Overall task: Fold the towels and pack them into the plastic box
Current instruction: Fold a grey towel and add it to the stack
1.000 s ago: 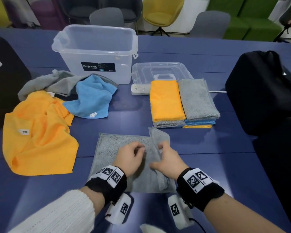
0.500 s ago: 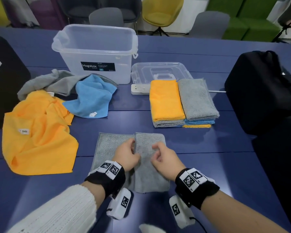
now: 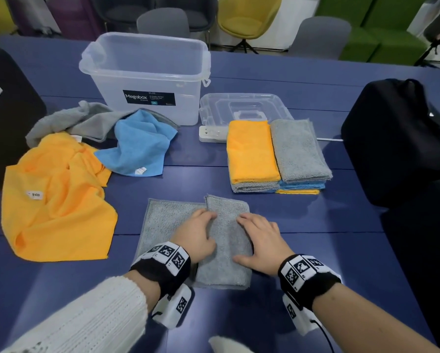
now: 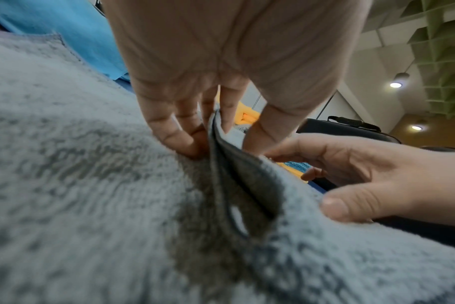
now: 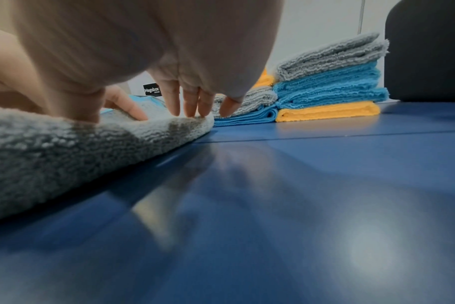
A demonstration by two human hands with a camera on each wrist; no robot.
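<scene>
we are pressing the gray towel [image 3: 224, 240] flat on the table [image 3: 315, 225], right hand [image 3: 261, 240] spread open on the fold, left hand [image 3: 196, 235] pinching its free edge; lifting early risks it springing open and skewing; box [image 3: 145, 80] is standing beyond.

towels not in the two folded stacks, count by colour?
Grey: 2, the loose grey towel and the half-folded grey towel
Blue: 1, the blue towel
Orange: 1, the orange towel; I cannot tell whether its heap hides another
Total: 4
</scene>
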